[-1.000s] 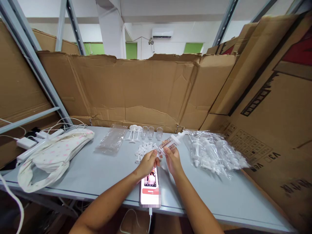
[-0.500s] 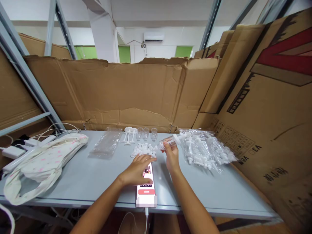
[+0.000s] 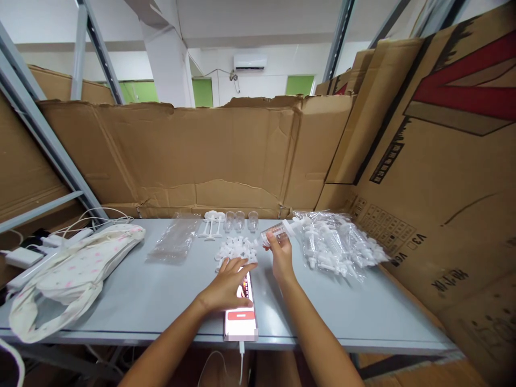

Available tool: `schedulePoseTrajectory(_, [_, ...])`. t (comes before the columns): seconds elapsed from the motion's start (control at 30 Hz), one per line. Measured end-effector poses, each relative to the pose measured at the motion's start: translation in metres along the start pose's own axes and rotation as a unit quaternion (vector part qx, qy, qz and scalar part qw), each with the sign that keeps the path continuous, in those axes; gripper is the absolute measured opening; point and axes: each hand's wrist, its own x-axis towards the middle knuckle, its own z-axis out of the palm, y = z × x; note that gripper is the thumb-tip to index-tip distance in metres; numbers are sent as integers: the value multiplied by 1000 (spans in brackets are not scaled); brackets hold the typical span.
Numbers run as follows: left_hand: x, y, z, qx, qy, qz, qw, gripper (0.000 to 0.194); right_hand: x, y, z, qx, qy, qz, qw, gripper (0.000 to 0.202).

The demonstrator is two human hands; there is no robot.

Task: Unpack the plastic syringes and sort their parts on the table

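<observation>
My right hand [image 3: 281, 258] is closed around a clear plastic syringe [image 3: 276, 233] with a white plunger, tilted with the plunger end up to the right. Over a lit phone [image 3: 241, 322] hovers my left hand [image 3: 228, 285], its fingers spread and thumb apart; whether it touches the screen I cannot tell. Just beyond the left hand lies a pile of small white caps [image 3: 237, 248]. Behind the pile stand white plungers [image 3: 210, 226] and three clear syringe barrels [image 3: 239, 221].
Right of the syringe lie clear bags [image 3: 338, 244] of packed syringes. An empty-looking clear bag [image 3: 175, 239] and a white cloth bag [image 3: 76, 263] are on the left. Cardboard [image 3: 209, 156] walls the table's back and right. A cable [image 3: 242, 357] hangs from the phone.
The picture on the phone screen has shifted. Both hands keep nearly the same pose, with the syringe still in the right one. The camera view has moved slightly.
</observation>
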Motion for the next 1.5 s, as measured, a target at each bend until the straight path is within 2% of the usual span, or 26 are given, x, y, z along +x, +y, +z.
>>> schedulePoseTrajectory(0.3, [7,-18,0,55,129,-73,987,62,0,1,1,4,-3,-3,1000,31])
schedulePoseTrajectory(0.43, [12,-23,2,119,203,-88,968,49,0,0,1,12,-6,-4,1000,30])
schedulePoseTrajectory(0.53, [13,-25,1,133,234,-92,959,42,0,0,2,18,-7,-1,1000,29])
schedulePoseTrajectory(0.7, [10,-18,-2,103,236,-80,963,30,0,0,2,22,-14,-12,1000,28])
schedulePoseTrajectory(0.83, [7,-15,-3,117,235,-59,963,29,-1,-2,2,23,-16,-8,1000,28])
schedulePoseTrajectory(1.03, [7,-25,2,141,223,-118,957,32,-1,-2,3,25,-14,-1,1000,29])
schedulePoseTrajectory(1.27, [9,-24,-3,134,265,-134,945,26,-2,-3,3,26,-9,0,1000,29])
schedulePoseTrajectory(1.5, [9,-31,5,103,262,-117,952,25,-1,-3,3,21,-14,-6,1000,28])
